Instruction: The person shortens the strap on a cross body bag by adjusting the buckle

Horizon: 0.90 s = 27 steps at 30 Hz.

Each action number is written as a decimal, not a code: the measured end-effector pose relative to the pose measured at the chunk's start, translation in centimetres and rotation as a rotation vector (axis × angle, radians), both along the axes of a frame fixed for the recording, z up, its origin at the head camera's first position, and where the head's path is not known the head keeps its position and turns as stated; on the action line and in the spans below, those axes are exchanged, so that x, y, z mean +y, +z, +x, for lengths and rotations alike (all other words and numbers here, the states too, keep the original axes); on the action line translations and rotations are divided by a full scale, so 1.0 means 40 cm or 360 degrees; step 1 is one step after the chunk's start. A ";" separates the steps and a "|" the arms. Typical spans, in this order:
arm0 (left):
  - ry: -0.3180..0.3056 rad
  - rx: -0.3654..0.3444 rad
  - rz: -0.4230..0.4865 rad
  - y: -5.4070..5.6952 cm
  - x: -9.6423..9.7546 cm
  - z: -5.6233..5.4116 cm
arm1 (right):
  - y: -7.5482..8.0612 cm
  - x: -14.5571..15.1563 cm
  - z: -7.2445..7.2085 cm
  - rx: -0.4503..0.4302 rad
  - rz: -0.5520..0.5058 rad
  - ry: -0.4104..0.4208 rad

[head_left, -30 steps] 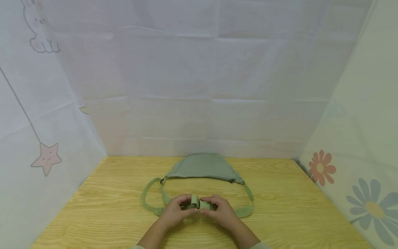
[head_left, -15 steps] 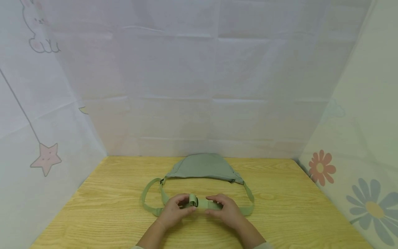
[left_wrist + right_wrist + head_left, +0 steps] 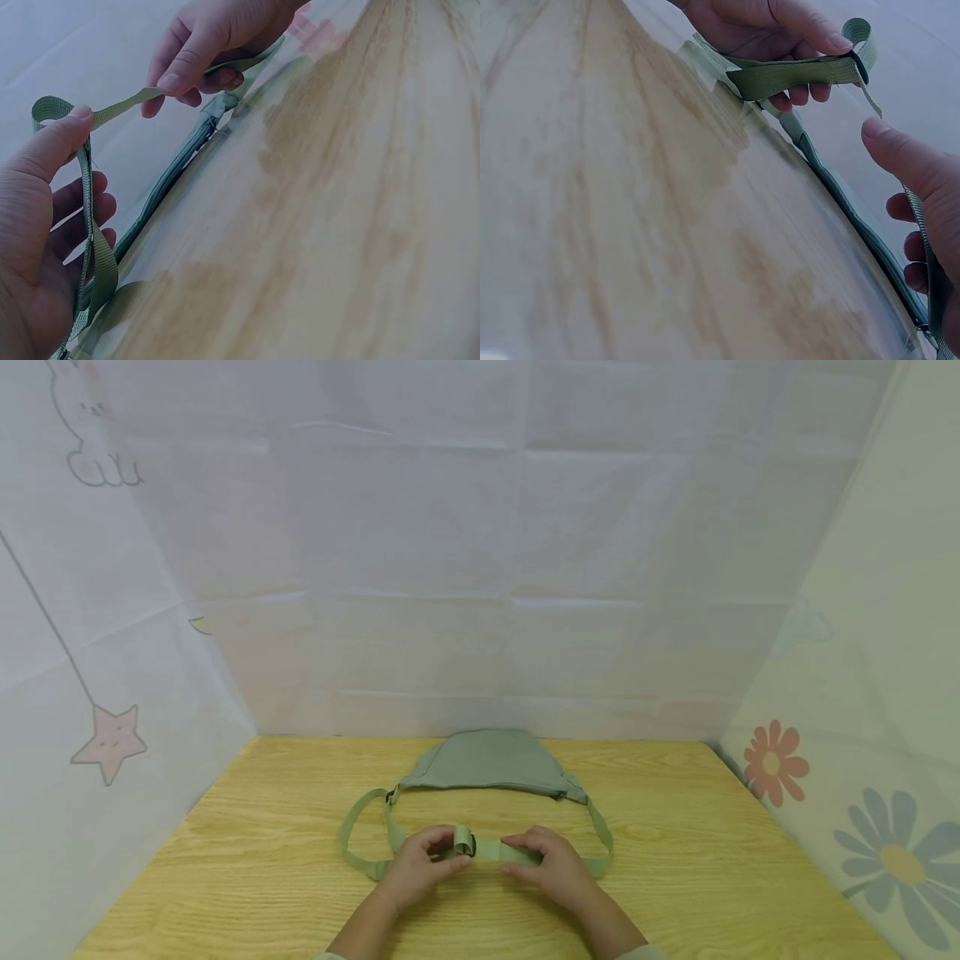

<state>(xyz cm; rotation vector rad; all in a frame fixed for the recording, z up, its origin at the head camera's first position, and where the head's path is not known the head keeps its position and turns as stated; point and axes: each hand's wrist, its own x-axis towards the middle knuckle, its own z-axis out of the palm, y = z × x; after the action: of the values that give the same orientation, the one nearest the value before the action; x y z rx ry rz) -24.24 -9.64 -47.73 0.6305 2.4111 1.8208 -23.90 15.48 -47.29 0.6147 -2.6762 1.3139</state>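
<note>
A grey-green waist bag (image 3: 495, 760) lies on the wooden table (image 3: 262, 843), its light green webbing strap (image 3: 489, 851) looped toward me. My left hand (image 3: 418, 870) pinches the strap at a dark slider buckle (image 3: 472, 845), between thumb and fingers. Above the buckle the webbing stands up in a small loop (image 3: 49, 106). A little to the right, my right hand (image 3: 553, 867) pinches the same strap, thumb in front and fingers behind. Between the two hands a short stretch of webbing runs nearly straight. The left wrist view shows both hands holding the strap above the table.
Side loops of the strap (image 3: 349, 835) rest on the table left and right of the hands. Another dark buckle (image 3: 391, 796) joins the strap to the bag's left end. Pale fabric walls (image 3: 480, 568) with printed pictures enclose the table at the back and sides.
My right hand has moved right, away from the left one, and more webbing shows between them. The left hand and buckle have shifted slightly left. The bag has stayed in place.
</note>
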 end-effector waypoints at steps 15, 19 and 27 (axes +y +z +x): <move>-0.0032 0.0024 -0.0031 0.005 0.001 0.002 | -0.002 -0.009 -0.001 -0.0013 -0.0045 -0.0012; -0.0051 0.0019 -0.0035 0.007 0.002 0.003 | -0.003 -0.018 -0.001 -0.0036 -0.0075 -0.0002; -0.0135 0.0008 -0.0015 0.005 0.004 0.006 | -0.001 -0.039 0.001 -0.0047 -0.0111 0.0045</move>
<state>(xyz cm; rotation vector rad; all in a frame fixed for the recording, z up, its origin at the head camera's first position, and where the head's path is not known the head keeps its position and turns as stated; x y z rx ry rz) -24.01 -9.47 -47.52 0.7254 2.3560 1.7765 -23.85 13.90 -47.35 0.6320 -2.6413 1.4278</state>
